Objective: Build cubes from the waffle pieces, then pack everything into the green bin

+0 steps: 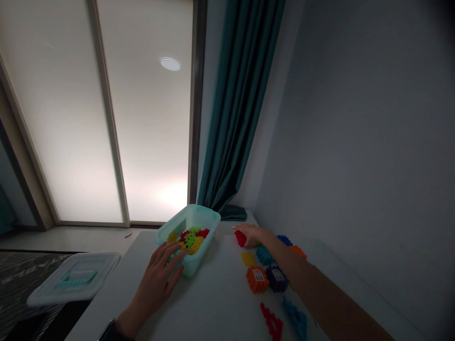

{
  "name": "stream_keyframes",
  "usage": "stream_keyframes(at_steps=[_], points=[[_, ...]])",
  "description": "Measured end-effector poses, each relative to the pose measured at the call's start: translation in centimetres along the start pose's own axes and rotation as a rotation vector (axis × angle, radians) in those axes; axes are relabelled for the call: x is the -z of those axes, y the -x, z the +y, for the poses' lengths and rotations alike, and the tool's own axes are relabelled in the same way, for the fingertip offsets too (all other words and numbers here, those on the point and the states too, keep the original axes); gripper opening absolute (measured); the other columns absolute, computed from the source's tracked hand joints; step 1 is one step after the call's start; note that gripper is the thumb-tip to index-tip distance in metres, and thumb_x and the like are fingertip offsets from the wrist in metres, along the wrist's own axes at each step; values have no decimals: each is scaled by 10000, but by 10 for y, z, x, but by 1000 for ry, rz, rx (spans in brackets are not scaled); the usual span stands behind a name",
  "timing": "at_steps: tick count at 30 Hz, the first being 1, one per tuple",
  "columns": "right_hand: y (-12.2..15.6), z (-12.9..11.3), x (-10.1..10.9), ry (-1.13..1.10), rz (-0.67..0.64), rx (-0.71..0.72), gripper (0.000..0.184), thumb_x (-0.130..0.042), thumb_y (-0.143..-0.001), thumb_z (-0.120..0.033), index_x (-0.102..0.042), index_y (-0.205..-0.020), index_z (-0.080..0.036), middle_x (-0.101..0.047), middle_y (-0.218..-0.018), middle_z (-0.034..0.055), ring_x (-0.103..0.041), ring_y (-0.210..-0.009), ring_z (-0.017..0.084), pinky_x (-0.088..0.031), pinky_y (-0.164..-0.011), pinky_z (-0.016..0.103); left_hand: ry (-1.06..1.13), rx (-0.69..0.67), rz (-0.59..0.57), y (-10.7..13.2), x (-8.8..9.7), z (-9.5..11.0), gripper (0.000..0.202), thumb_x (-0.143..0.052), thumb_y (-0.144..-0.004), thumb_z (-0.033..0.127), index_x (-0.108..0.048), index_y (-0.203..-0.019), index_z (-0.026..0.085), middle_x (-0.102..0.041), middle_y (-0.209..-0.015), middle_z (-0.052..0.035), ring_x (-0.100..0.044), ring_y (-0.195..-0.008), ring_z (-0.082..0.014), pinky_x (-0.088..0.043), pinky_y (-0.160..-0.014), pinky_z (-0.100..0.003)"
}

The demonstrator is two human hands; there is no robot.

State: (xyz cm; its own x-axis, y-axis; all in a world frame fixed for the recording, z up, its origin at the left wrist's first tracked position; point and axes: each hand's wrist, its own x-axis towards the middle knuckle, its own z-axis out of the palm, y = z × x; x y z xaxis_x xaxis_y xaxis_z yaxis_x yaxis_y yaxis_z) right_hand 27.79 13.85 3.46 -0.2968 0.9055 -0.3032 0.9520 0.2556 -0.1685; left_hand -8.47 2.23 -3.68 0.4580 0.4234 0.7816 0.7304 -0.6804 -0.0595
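Observation:
My left hand (161, 272) has its fingers spread at the near side of a mint-green plastic bin (209, 222). Inside the bin lie yellow, red and lime-green toothed toy pieces (192, 239). Farther right, my right hand (250, 234) is closed on a red toy block (241, 238) at the table's far end; part of the block is hidden by the fingers. Below that hand sit a flat yellow piece (248, 258), a teal block (265, 255), an orange block (257, 279) and a dark purple block (277, 278), the last two with pale window patterns.
Nearest me on the white table (213, 308) are a red triangular piece (272, 323) and a blue one (295, 319). Beyond my right forearm show blue and orange pieces (297, 251). A translucent lid (76, 277) lies at left; a curtain (238, 118) hangs behind.

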Motion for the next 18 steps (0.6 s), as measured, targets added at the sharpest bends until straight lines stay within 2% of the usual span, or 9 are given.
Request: stream_keyframes(at_steps=[3, 5, 9, 11, 14, 18], points=[[-10, 3, -13, 14, 4, -30, 963, -795, -563, -61, -493, -1443, -309, -453, -1520, 106, -409, -1393, 384, -357, -1112, 492, -25, -10, 6, 0, 0, 1, 430, -464, -1005, 210, -506, -1432, 250, -639, -1266, -94, -574, -1217, -260, -426, -1102, -472], [-16, 2, -19, 10, 5, -30, 864, -768, -580, -46, -552, -1382, -284, -500, -1463, 109, -439, -1362, 369, -377, -1084, 467, -31, -13, 5, -1, 1, 1, 434, -454, -1008, 200, -496, -1437, 253, -636, -1266, -95, -570, -1220, -258, -424, -1102, -472], [-20, 1, -27, -23, -1, -13, 602, -756, -591, -75, -660, -1160, -249, -581, -1269, 72, -540, -1211, 323, -457, -954, 400, -30, -14, -4, -1, 1, 2, 433, -447, -1010, 190, -488, -1437, 254, -628, -1271, -95, -559, -1232, -255, -419, -1105, -475], [-16, 3, -27, -54, 6, -2, 534, -774, -571, -99, -668, -1072, -251, -591, -1181, 41, -561, -1141, 298, -483, -880, 357, -30, -9, -6, -1, 1, 2, 424, -452, -1008, 191, -497, -1425, 252, -627, -1271, -95, -557, -1233, -256, -418, -1106, -479], [-5, 6, -15, -133, 26, 27, 520, -777, -593, -145, -643, -1082, -260, -596, -1120, 26, -590, -1027, 255, -499, -775, 309, -25, 2, -6, 0, 0, 2, 393, -458, -1004, 192, -526, -1387, 243, -628, -1270, -95, -555, -1235, -255, -414, -1110, -482], [10, -5, 21, -281, 59, 140, 545, -739, -737, -273, -563, -1252, -242, -629, -1090, 44, -622, -912, 212, -517, -712, 293, -21, 17, -11, 0, -1, 4, 364, -458, -1000, 189, -552, -1349, 229, -628, -1276, -98, -552, -1239, -254, -417, -1109, -479]])
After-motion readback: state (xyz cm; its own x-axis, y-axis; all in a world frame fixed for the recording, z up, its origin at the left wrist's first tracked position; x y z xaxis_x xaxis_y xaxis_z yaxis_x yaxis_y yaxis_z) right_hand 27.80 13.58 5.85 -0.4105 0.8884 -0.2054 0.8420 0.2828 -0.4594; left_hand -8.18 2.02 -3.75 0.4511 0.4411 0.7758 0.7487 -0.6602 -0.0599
